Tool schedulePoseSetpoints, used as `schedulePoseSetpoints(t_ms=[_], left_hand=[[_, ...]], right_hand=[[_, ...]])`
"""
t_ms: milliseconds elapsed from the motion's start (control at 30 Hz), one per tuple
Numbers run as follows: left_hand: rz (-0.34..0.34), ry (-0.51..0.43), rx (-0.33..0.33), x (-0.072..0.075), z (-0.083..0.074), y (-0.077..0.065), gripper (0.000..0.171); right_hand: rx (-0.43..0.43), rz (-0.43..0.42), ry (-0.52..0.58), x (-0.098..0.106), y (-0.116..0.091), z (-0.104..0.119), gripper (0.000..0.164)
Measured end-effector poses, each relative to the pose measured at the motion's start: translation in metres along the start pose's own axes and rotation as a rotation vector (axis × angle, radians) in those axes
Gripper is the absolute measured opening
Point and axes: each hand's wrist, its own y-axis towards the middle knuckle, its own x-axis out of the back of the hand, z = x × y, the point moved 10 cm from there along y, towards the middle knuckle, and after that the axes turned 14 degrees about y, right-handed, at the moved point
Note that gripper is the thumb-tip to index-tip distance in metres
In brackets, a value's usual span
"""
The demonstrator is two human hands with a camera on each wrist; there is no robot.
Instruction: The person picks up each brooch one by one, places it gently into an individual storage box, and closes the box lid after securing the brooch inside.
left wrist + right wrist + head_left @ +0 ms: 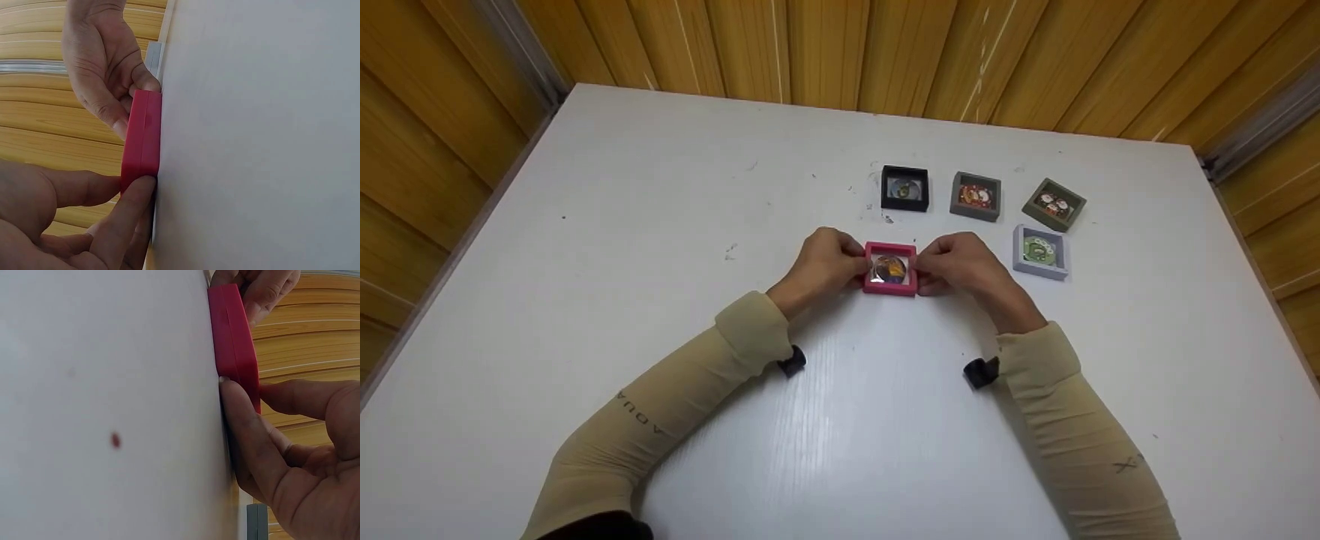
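Observation:
A small pink square frame (890, 289) with a round colourful picture piece behind its clear window lies on the white table. My left hand (826, 262) pinches its left side between thumb and fingers. On the opposite side my right hand (962, 261) grips the frame the same way, thumb at the upper edge. In the left wrist view the pink frame (143, 135) shows a thin seam along its side, and its lower face is at the tabletop. The right wrist view shows the frame's side (232, 337) too, with fingertips at its near corner.
Behind the hands stand a black frame (905, 206), a grey frame (975, 214) and an olive frame (1046, 221). A pale lavender frame (1040, 271) is to the right of my right hand. Wood-patterned panels (825, 52) border the white table (660, 187).

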Motion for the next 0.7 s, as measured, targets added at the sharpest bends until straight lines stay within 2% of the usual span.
schedulePoseSetpoints(t_ms=[233,467,700], left_hand=[[-0.011,0.010,-0.011,0.0011,0.0002,-0.0003,0.011],[-0.004,-0.004,0.011,0.0001,0.0011,-0.0005,0.012],[-0.007,-0.026,0.016,-0.0014,0.0011,-0.0007,0.011]], right_hand=[[0.002,-0.005,-0.005,-0.0003,0.0005,-0.0003,0.024],[0.005,-0.022,-0.047,0.0009,0.0018,-0.0004,0.025],[0.008,-0.032,-0.043,0.0020,0.0015,0.0002,0.023]])
